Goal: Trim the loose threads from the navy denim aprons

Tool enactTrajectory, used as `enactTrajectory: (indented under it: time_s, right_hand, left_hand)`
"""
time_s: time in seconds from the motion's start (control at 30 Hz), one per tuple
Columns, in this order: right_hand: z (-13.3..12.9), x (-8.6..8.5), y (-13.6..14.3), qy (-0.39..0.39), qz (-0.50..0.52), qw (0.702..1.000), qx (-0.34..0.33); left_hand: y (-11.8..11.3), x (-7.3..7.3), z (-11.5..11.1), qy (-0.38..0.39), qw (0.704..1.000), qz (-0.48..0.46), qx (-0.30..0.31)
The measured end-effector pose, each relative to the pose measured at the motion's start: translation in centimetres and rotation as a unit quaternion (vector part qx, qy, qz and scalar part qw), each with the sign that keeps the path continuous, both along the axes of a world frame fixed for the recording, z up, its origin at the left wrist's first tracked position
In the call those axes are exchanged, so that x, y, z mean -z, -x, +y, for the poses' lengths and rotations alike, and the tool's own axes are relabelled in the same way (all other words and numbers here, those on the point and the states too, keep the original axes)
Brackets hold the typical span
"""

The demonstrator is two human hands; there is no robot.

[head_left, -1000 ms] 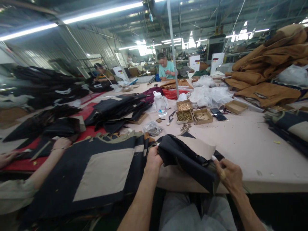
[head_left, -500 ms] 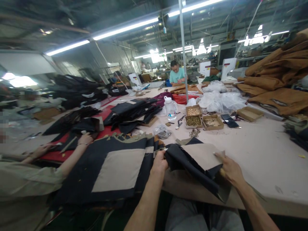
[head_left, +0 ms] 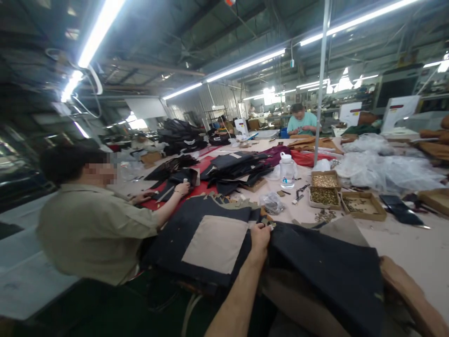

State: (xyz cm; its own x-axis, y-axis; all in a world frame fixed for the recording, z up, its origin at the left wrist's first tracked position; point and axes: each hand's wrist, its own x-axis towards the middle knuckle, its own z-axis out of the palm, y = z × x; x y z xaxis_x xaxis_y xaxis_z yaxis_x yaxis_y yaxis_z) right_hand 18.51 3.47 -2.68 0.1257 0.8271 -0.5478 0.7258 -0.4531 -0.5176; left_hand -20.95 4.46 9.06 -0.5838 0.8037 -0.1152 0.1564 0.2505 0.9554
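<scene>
A dark fabric panel (head_left: 326, 267) hangs between my two hands over the table's near edge. My left hand (head_left: 260, 238) is closed on its upper left corner, with the thumb and fingers pinched together. At the panel's right edge is my right hand (head_left: 398, 278), gripping the cloth; its fingertips are hidden behind the fabric. Just left of my left hand lies a stack of dark panels (head_left: 168, 238), the top one bearing a beige patch (head_left: 217, 243). A grey-beige piece of cloth (head_left: 345, 229) shows behind the held panel.
A co-worker (head_left: 94, 220) works with dark pieces at my left. Beyond my hands stand a water bottle (head_left: 286, 171), small boxes of metal fittings (head_left: 324, 195), an open cardboard tray (head_left: 379, 216) and a dark phone (head_left: 400, 209). A pole (head_left: 321, 84) rises behind the boxes.
The view has swung left, showing more of the co-worker. The folded panel has been spread out, its dark face now toward me, and my right hand has moved outward to the right.
</scene>
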Motion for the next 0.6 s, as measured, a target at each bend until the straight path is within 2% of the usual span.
enactTrajectory:
  time_s: [0.07,0.1,0.17,0.2,0.23,0.27,0.3,0.33,0.37,0.4,0.43,0.5,0.6]
  right_hand:
    - [0.1,-0.7,0.3,-0.001,-0.030,1.000,0.002]
    - [0.1,-1.3,0.4,-0.007,-0.047,0.999,0.003]
    - [0.1,-2.8,0.6,-0.019,-0.080,0.997,0.007]
    - [0.3,-3.5,0.8,-0.030,-0.089,0.996,0.006]
    - [0.6,-4.0,0.9,-0.037,-0.095,0.995,0.004]
    - [0.9,-4.4,0.9,-0.037,-0.101,0.994,0.006]
    - [1.3,-4.5,0.9,-0.038,-0.114,0.993,0.011]
    - [1.6,-4.5,0.9,-0.034,-0.122,0.992,0.018]
    - [1.8,-4.5,0.9,-0.030,-0.130,0.991,0.023]
    - [1.9,-4.4,0.8,-0.023,-0.132,0.991,0.024]
    - [2.0,-4.3,0.8,-0.011,-0.127,0.992,0.023]
    - [2.0,-4.2,0.6,0.024,-0.103,0.994,0.023]
    - [2.0,-4.2,0.4,0.056,-0.057,0.996,0.038]
  left_hand:
    - [-1.5,-1.9,-1.8,-0.026,0.992,0.124,0.018]
    - [-3.0,-3.0,-3.0,-0.064,0.979,0.190,0.035]
    - [-6.7,-5.3,-6.1,-0.177,0.934,0.292,0.101]
    - [-8.7,-6.4,-7.6,-0.221,0.910,0.307,0.169]
    - [-10.7,-7.2,-9.0,-0.253,0.877,0.311,0.265]
    - [-12.5,-7.8,-10.2,-0.265,0.821,0.317,0.395]
    - [-14.2,-7.9,-11.2,-0.275,0.740,0.329,0.518]
    - [-15.8,-7.5,-11.9,-0.280,0.657,0.345,0.609]
    - [-17.3,-6.8,-12.5,-0.278,0.586,0.367,0.667]
    - [-18.5,-5.7,-12.9,-0.268,0.538,0.395,0.695]
    - [-19.5,-4.5,-13.1,-0.249,0.511,0.423,0.705]
    - [-20.7,-2.1,-12.9,-0.192,0.491,0.461,0.713]
    - [-20.4,-0.3,-11.8,-0.148,0.499,0.507,0.688]
